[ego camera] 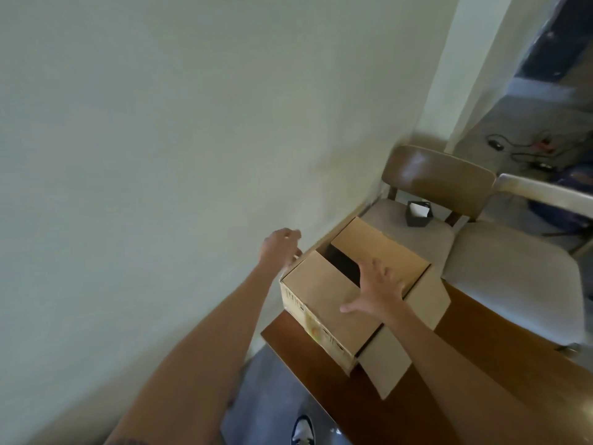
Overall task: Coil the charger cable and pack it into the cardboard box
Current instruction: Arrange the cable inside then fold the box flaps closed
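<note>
From the head camera, the cardboard box (333, 303) sits on the brown worktop (481, 364) under both hands; the right hand (377, 289) lies flat with fingers spread wide on the near top flap, holding nothing; the left hand (280, 247) sits at the box's far left corner, fingers loosely curled, grip unclear; a dark gap shows between the flaps; the cable cannot be seen; beyond the hands stands a chair (426, 207) carrying a small black object (417, 215).

Home room — chairs (442, 178) (cushioned), table (481, 364)
</note>
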`<state>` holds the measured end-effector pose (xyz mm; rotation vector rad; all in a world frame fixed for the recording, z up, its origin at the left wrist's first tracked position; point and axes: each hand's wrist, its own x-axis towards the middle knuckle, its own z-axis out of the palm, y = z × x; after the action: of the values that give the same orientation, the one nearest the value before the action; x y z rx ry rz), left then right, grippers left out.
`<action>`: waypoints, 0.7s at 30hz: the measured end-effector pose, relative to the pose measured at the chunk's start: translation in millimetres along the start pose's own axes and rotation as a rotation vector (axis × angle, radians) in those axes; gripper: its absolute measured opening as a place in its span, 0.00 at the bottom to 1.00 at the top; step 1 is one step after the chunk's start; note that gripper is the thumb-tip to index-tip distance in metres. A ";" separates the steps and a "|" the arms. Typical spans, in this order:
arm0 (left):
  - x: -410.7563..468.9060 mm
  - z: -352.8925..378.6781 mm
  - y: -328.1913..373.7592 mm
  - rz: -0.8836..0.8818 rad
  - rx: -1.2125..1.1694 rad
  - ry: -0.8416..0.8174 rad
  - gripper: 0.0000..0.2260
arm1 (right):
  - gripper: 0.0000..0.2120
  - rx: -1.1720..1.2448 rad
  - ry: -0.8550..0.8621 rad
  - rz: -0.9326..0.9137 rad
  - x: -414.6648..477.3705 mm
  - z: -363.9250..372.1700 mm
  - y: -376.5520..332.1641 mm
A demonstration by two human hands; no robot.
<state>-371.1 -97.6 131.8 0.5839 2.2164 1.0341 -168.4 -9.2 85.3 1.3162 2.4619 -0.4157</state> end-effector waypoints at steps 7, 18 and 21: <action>-2.4 67.4 -6.8 0.262 0.626 -0.452 0.21 | 0.56 0.024 -0.140 0.126 -3.4 11.4 21.3; 12.5 137.5 11.6 0.376 0.950 -0.462 0.29 | 0.53 0.455 -0.016 0.355 -15.4 21.1 65.7; 20.5 146.3 8.7 0.386 1.010 -0.460 0.35 | 0.68 0.781 -0.031 0.582 -21.5 35.1 81.9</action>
<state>-283.6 -3.9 58.0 1.5382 2.1029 -0.1780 -83.5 4.5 53.6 2.1854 1.7831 -1.2835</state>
